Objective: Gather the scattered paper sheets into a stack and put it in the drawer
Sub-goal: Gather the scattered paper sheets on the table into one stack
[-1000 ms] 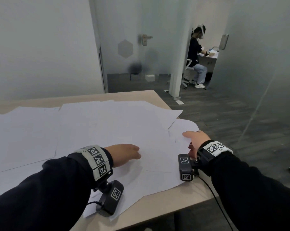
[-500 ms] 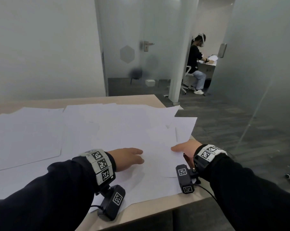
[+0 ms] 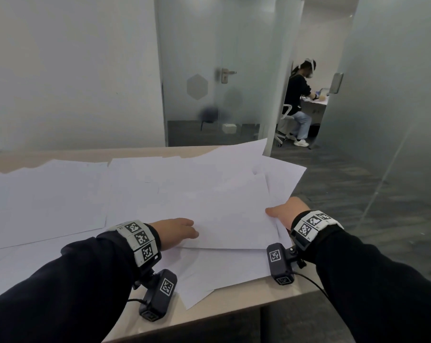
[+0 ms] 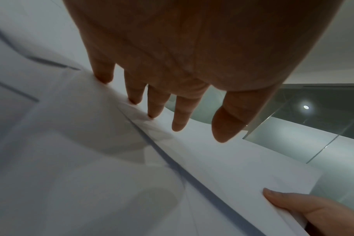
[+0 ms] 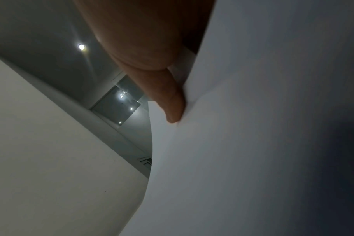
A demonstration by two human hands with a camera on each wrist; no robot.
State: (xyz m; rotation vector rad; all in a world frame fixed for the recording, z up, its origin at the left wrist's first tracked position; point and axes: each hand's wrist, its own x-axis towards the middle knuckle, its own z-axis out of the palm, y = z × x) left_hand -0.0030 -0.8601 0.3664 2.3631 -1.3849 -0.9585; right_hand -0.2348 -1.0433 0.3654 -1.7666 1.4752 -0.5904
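Several white paper sheets (image 3: pixel 61 194) lie spread and overlapping on a beige table (image 3: pixel 246 309). My right hand (image 3: pixel 282 212) pinches the right edge of a loose bundle of sheets (image 3: pixel 224 206), thumb (image 4: pixel 289 202) on top and fingers hidden beneath. The bundle's far edge is raised off the table. In the right wrist view the thumb (image 5: pixel 168 99) presses on the curved paper (image 5: pixel 253 143). My left hand (image 3: pixel 177 232) lies flat with straight fingers (image 4: pixel 158 103), tips touching the near-left edge of the bundle (image 4: pixel 222 159). No drawer is in view.
The table's right corner lies just beyond my right hand, with dark floor (image 3: pixel 358 181) past it. A frosted glass wall with a door (image 3: pixel 209 82) stands behind the table. A person (image 3: pixel 298 95) sits at a desk in the far room.
My right hand has drawn the right-hand sheets in over the pile and lifted them, so their far edges now stand up. The left hand has stayed at the sheets' near edge.
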